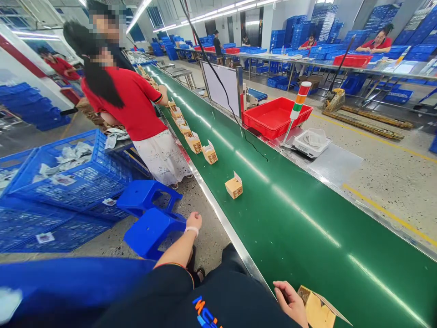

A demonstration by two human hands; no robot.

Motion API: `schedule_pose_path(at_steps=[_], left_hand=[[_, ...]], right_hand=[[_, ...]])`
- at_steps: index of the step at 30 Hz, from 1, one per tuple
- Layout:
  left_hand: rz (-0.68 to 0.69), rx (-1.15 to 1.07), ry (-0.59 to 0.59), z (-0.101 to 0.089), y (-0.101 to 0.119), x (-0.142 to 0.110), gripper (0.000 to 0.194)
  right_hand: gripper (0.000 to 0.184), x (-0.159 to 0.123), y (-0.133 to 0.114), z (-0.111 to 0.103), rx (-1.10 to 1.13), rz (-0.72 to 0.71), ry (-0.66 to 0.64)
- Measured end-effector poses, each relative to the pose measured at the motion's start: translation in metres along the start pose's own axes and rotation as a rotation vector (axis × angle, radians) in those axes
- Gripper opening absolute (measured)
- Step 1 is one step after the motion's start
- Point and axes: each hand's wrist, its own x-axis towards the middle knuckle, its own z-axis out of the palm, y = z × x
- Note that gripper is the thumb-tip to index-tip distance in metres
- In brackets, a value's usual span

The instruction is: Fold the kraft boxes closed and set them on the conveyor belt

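Note:
My left hand (194, 220), with a white band at the wrist, hangs over the floor between the blue stools and the conveyor. Its fingers are curled in, and nothing shows in them. At the conveyor's near edge is my right hand (289, 300), thumb and fingers loosely bent and a little apart, with no object visible between them. Right beside it, partly cut off by the frame, a small cardboard box (321, 312) sits on the green belt (290, 218). Farther up the belt stands another small box (234, 187) with a raised flap.
Several more boxes (210, 154) line the belt's near side by a co-worker in a red shirt (128, 102). Blue stools (150, 232) and blue crates (68, 182) with packets stand left. Across the belt are a red tray (273, 120), a signal light (300, 100) and a scale (311, 143).

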Motion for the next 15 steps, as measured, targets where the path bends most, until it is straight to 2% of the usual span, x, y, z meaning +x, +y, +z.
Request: schedule_pose_path(at_steps=[4,6,8,12,15], left_hand=[[0.006,-0.078,0.123,-0.030,0.040,0.089,0.034],[0.054,-0.116,0.147,-0.034,0.064,0.131,0.044],[0.120,-0.155,0.144,-0.030,0.086,0.168,0.057],[0.239,-0.208,0.089,-0.013,0.122,0.219,0.086],[0.285,-0.253,0.044,-0.004,0.138,0.236,0.098]], right_hand=[[0.054,0.014,-0.010,0.003,0.010,0.082,0.066],[0.056,0.022,-0.013,0.009,0.022,0.135,0.132],[0.054,0.029,-0.016,0.021,0.021,0.174,0.210],[0.049,0.042,-0.026,0.064,0.020,0.237,0.382],[0.048,0.053,-0.038,0.109,0.056,0.249,0.437]])
